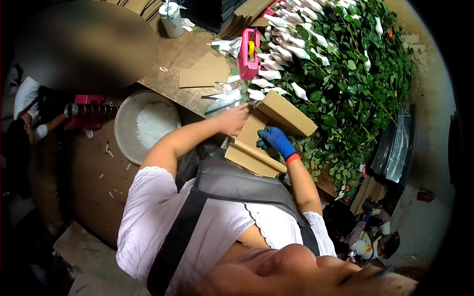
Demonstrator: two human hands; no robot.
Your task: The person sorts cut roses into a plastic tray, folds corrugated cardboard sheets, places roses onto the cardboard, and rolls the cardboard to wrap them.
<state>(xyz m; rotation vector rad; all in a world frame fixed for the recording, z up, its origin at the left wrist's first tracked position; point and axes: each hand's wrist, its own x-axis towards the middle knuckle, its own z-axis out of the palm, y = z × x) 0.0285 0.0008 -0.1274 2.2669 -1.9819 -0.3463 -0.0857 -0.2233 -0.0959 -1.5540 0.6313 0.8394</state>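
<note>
A folded corrugated cardboard piece [251,127] lies tilted in front of my waist, with a ribbed flap [288,112] raised on its far side and another fold on the near side. My left hand [234,120], bare and slightly blurred, is at the cardboard's left edge; whether its fingers grip it is unclear. Over the middle panel, between the two folds, is my right hand [276,140] in a blue glove with an orange cuff. Its fingers are curled, and anything inside them is hidden. Large scissors [220,102] lie just beyond my left hand.
Leafy green stems [353,74] with white-sleeved heads [284,53] are piled at right. A pink tape dispenser [249,61], flat cardboard [203,73] and a white canister [171,20] stand on the table. A bucket of white material [150,126] is at left. Other people are nearby.
</note>
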